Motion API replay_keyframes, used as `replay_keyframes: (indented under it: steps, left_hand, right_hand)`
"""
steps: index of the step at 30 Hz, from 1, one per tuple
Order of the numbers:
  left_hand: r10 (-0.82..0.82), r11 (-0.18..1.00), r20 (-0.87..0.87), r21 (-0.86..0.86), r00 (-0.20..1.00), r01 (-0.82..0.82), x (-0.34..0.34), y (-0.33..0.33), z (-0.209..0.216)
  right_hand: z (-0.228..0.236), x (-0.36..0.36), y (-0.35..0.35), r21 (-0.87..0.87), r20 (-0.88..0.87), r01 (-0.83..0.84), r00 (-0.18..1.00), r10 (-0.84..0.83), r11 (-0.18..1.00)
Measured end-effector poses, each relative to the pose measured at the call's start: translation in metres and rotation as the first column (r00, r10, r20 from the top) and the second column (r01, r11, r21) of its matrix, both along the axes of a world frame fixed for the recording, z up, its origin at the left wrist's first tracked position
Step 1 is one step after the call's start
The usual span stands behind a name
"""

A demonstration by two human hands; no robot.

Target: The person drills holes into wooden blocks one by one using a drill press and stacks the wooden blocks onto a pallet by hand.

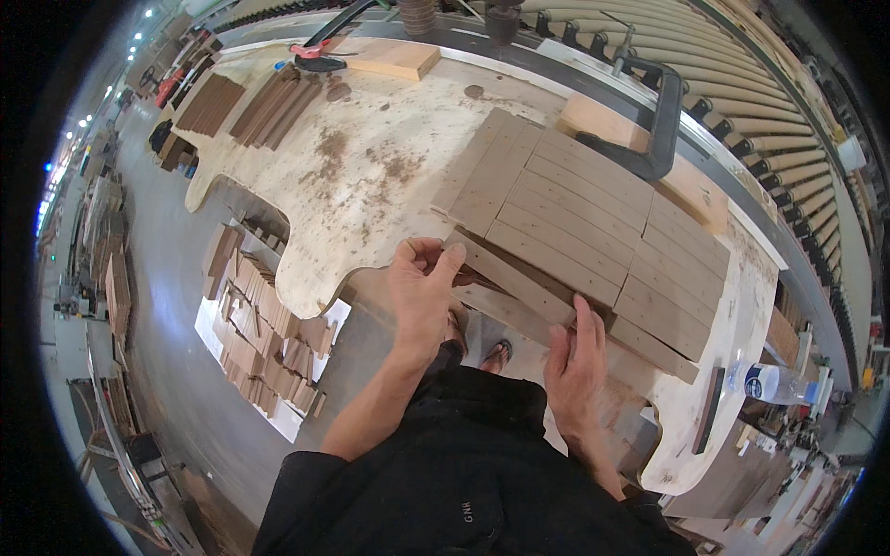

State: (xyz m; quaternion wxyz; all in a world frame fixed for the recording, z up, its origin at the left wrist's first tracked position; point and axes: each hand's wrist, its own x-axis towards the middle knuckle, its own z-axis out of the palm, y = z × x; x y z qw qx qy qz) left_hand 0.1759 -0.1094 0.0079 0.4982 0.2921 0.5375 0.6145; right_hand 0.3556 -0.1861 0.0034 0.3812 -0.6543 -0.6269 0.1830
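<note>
A long thin wooden slat lies tilted between my hands along the near edge of a block of stacked slats. My left hand pinches its left end between thumb and fingers. At its right end, my right hand closes thumb and fingers around the slat. The stacked slats, greyish brown and marked with small dark spots, sit side by side in groups on a pale wooden worktop. A dark gap shows between the held slat and the stack. The undersides of my fingers are partly hidden.
A black clamp stands behind the stack, near a roller conveyor. Two slat piles lie at the worktop's far left. A plastic bottle lies at right. Low on the left, a pallet holds many wood pieces.
</note>
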Motion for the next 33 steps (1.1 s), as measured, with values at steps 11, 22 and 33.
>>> replay_keyframes:
  steps: [11,22,33]
  left_hand:
    - [-0.079,0.994,-0.623,0.014,0.778,0.112,-0.023,0.008,-0.023]
    - [-0.433,0.901,-0.589,-0.271,0.682,0.339,-0.029,0.017,0.012]
    - [-0.383,0.923,-0.442,-0.162,0.811,0.348,-0.063,-0.011,0.022]
  right_hand:
    - [-0.004,-0.01,-0.002,-0.016,-0.085,0.236,0.968,-0.236,0.972]
    - [0.006,-0.006,0.004,-0.355,-0.167,0.204,0.946,-0.276,0.913]
    - [0.014,-0.037,-0.006,-0.373,-0.558,0.024,0.793,-0.244,0.928]
